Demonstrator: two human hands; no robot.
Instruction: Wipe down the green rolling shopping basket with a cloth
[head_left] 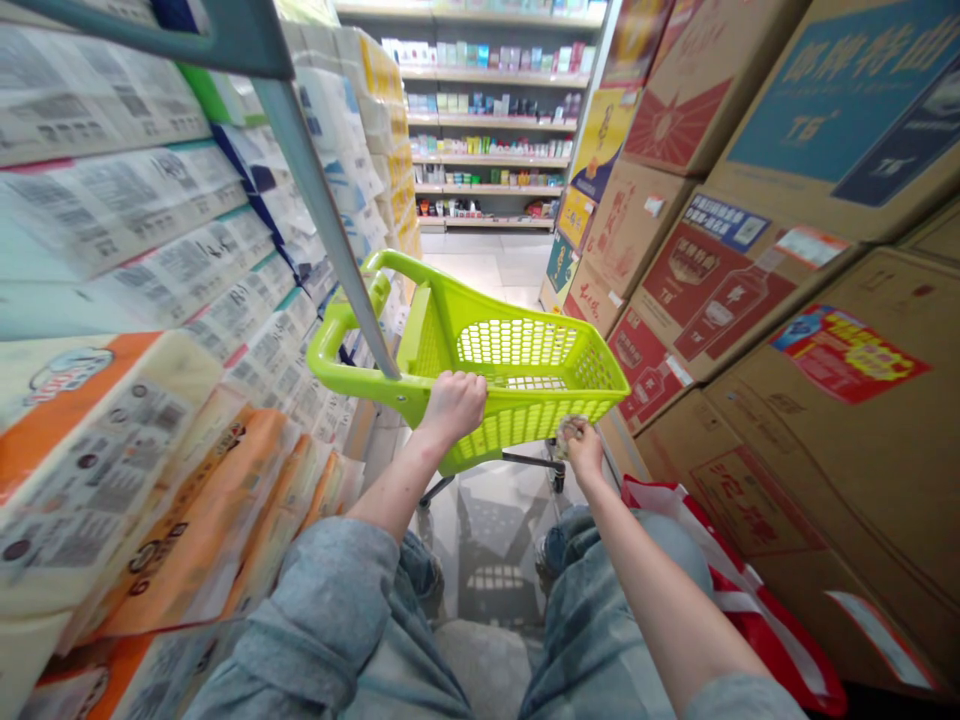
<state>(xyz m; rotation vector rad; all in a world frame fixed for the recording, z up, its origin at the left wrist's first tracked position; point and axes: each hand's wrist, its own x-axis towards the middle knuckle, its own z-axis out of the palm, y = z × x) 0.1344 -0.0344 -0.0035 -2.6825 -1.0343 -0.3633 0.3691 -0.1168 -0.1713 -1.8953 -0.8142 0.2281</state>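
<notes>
A lime-green shopping cart [517, 310] with a mesh basket stands crosswise in front of me, its handle to the left. My left hand [456, 402] is wrapped over the near rim of the basket, left of its middle. Close to the basket's lower right corner, my right hand [581, 448] is closed on a crumpled greyish cloth [571, 432] that lies against the mesh side. The basket floor seems bare where it shows. A grey metal pole [330, 210] rises from the cart's left part.
Stacked tissue packs [135, 210] line the left side. Cardboard boxes [810, 320] are piled high on the right, with a red and white bag [750, 600] at their foot. Shelves of small goods [495, 105] stand at the aisle's far end.
</notes>
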